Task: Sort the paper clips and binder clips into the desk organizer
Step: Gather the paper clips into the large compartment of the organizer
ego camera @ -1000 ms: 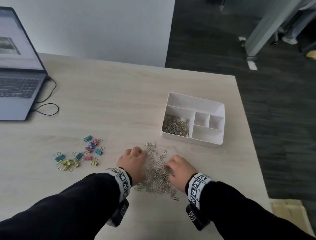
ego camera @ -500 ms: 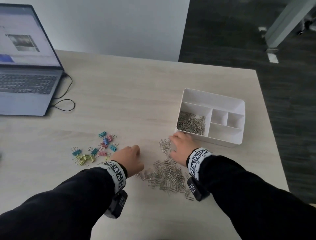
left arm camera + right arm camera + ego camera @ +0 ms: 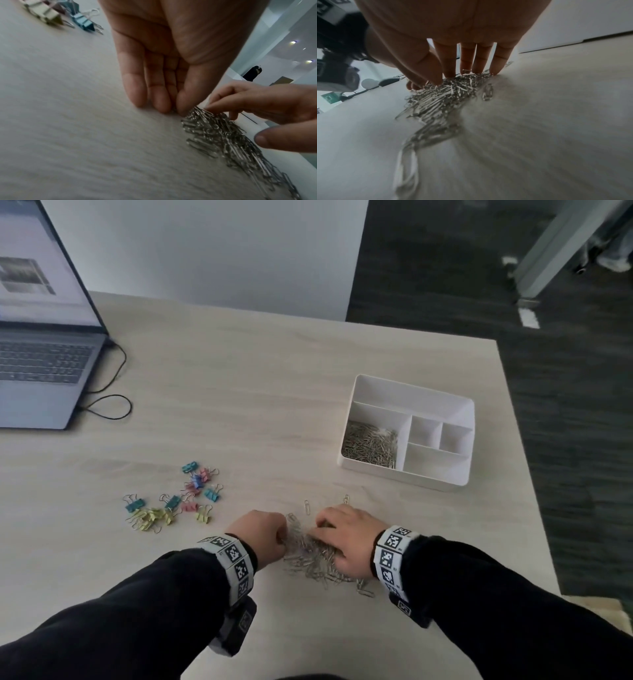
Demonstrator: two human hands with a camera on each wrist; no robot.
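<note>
Flanking paper-clip heap (image 3: 317,556): left hand (image 3: 262,537), right hand (image 3: 347,537).

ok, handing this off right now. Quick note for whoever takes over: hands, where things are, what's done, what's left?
Left hand: fingers together, tips on the table at the left edge of the loose paper clip pile.
Right hand: fingers spread, tips in the pile's right side.
Neither has lifted anything.
Desk organizer: near-left compartment holds paper clips; the other compartments look empty.
Binder clips: on the table left of the hands, unsorted.
Left: the pile, a few stray clips, all binder clips.
</note>
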